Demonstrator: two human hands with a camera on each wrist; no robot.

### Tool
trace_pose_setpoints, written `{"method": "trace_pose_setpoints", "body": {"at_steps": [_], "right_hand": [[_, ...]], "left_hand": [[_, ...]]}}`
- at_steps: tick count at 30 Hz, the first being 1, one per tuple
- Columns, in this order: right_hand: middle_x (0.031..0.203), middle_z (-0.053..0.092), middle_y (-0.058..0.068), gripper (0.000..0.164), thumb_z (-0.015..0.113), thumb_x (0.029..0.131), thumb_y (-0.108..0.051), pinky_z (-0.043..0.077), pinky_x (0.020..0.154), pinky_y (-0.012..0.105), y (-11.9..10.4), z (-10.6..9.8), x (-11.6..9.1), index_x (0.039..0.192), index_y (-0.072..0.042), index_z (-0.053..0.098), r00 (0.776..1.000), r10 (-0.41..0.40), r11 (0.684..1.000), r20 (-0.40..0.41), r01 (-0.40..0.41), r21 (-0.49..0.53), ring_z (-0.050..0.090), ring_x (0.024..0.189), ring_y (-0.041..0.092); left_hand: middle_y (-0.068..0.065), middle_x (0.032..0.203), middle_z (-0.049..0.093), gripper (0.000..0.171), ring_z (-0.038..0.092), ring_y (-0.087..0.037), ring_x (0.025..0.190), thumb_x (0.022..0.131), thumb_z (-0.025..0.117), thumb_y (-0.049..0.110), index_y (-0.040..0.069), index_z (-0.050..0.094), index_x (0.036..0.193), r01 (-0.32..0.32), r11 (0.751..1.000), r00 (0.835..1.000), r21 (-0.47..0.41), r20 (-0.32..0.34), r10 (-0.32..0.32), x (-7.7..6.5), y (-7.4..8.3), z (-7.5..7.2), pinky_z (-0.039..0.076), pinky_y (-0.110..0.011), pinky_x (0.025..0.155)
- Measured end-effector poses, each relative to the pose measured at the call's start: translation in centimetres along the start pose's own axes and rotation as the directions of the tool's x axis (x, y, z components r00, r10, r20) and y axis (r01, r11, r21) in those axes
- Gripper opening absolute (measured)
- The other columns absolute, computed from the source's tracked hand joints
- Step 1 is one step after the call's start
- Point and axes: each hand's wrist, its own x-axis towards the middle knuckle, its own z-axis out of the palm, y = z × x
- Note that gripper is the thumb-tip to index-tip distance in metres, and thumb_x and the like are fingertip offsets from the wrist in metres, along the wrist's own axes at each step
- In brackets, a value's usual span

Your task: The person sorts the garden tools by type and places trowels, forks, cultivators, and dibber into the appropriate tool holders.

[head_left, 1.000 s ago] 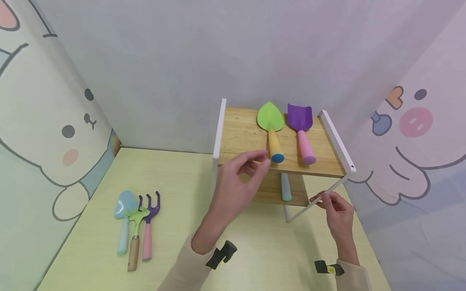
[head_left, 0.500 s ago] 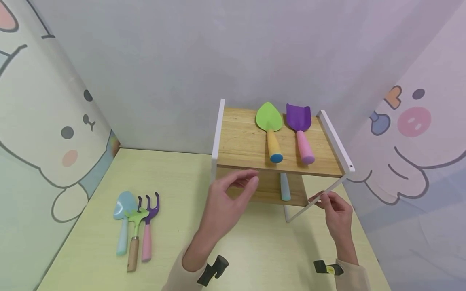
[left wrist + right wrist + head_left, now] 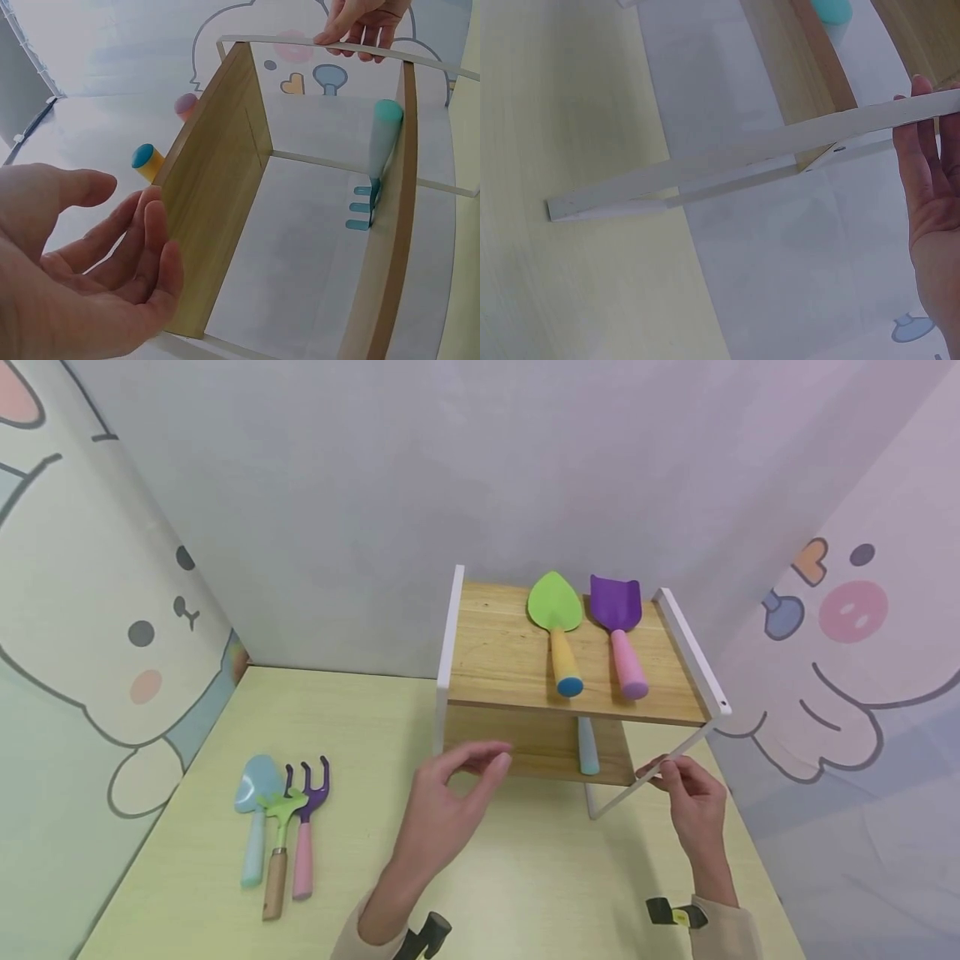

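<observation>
Left hand [image 3: 441,817] lowered, green trowel [image 3: 558,642] pointing wallward

Grained wooden shelves [image 3: 498,647], smooth white frame [image 3: 690,652], glossy pale-blue trowel blade [image 3: 259,782]

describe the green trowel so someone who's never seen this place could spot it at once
Find the white-framed rack. On its upper board lie two tools side by side; in the head view, the trowel is the left one. Its blade is leaf-shaped and green, its handle yellow with a blue end, while the shovel beside it is purple and pink.
</observation>
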Motion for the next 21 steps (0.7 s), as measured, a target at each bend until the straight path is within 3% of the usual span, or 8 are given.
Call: {"method": "trace_pose_setpoints", "body": {"at_steps": [9, 16, 21], "right_hand": [[0.092, 0.075, 0.0, 0.013, 0.053, 0.103, 0.009, 0.06, 0.079, 0.023, -0.2, 0.1, 0.1, 0.098, 0.018, 0.061, 1.0, 0.008, 1.0, -0.01, -0.008, -0.029, 0.075, 0.083, 0.01], [0.092, 0.074, 0.008, 0.013, 0.049, 0.1, 0.016, 0.06, 0.08, 0.028, 0.2, 0.1, 0.1, 0.098, 0.021, 0.061, 0.998, -0.063, 0.993, 0.02, 0.061, 0.101, 0.076, 0.084, 0.016], [0.092, 0.074, 0.007, 0.013, 0.05, 0.101, 0.014, 0.061, 0.079, 0.029, 0.3, 0.3, 0.0, 0.098, 0.022, 0.06, 0.999, -0.044, 0.995, 0.003, 0.043, 0.091, 0.076, 0.083, 0.015]], "left_hand": [[0.013, 0.097, 0.075, 0.013, 0.067, -0.013, 0.09, 0.098, 0.073, 0.026, 0.022, 0.078, 0.109, 0.068, 0.998, 0.998, 0.008, -0.001, -0.068, -1.2, -1.9, -0.7, 0.055, -0.03, 0.083], [0.013, 0.097, 0.075, 0.014, 0.068, -0.013, 0.089, 0.098, 0.073, 0.024, 0.022, 0.077, 0.11, 0.083, 0.997, 0.996, 0.004, -0.012, -0.083, -2.0, -3.1, -1.3, 0.055, -0.029, 0.084], [0.013, 0.098, 0.075, 0.013, 0.069, -0.012, 0.089, 0.097, 0.073, 0.025, 0.022, 0.077, 0.11, 0.098, 0.995, 0.995, 0.008, -0.026, -0.098, -2.5, -3.8, -1.6, 0.055, -0.029, 0.084]]}}
